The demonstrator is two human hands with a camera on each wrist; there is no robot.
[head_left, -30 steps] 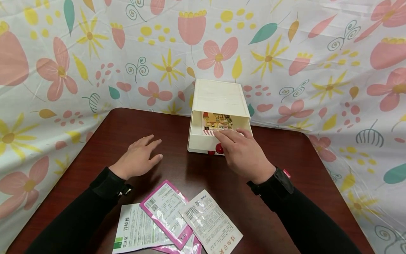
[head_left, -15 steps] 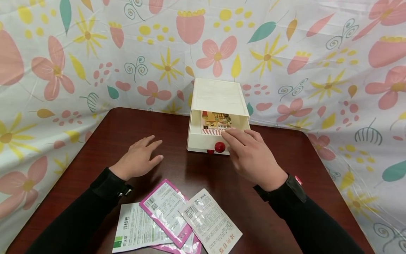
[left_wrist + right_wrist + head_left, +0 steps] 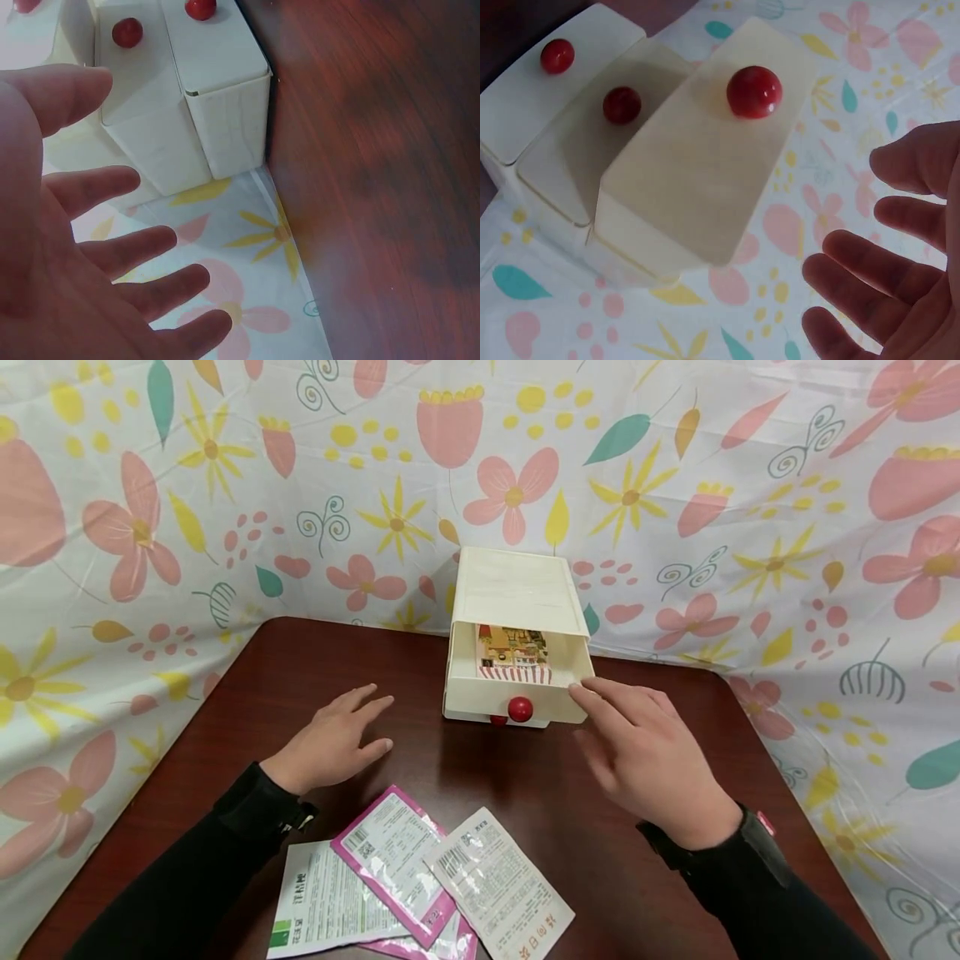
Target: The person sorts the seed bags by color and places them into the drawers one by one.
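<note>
A small white drawer cabinet point(image 3: 521, 589) with red knobs stands at the back of the table. Its top drawer point(image 3: 558, 702) is pulled out, and a colourful printed card or packet point(image 3: 513, 652) with a red-striped edge lies inside. My right hand point(image 3: 656, 756) is beside the drawer's right front corner, fingers extended and holding nothing; in the right wrist view it is apart from the drawer's red knob point(image 3: 754, 92). Left of the cabinet, my left hand point(image 3: 330, 743) is held over the table with its fingers spread, touching nothing that I can see.
At the near edge of the dark red-brown table point(image 3: 630, 877) several flat printed packets overlap: a white one with green point(image 3: 330, 893), pink-edged ones point(image 3: 397, 860) and a pale one point(image 3: 501, 885). A flowered cloth point(image 3: 300, 485) hangs behind and around the table.
My right hand has moved right and toward me from above the drawer front, uncovering the red knob and the striped edge inside. The left hand has shifted slightly; the drawer stays out.
</note>
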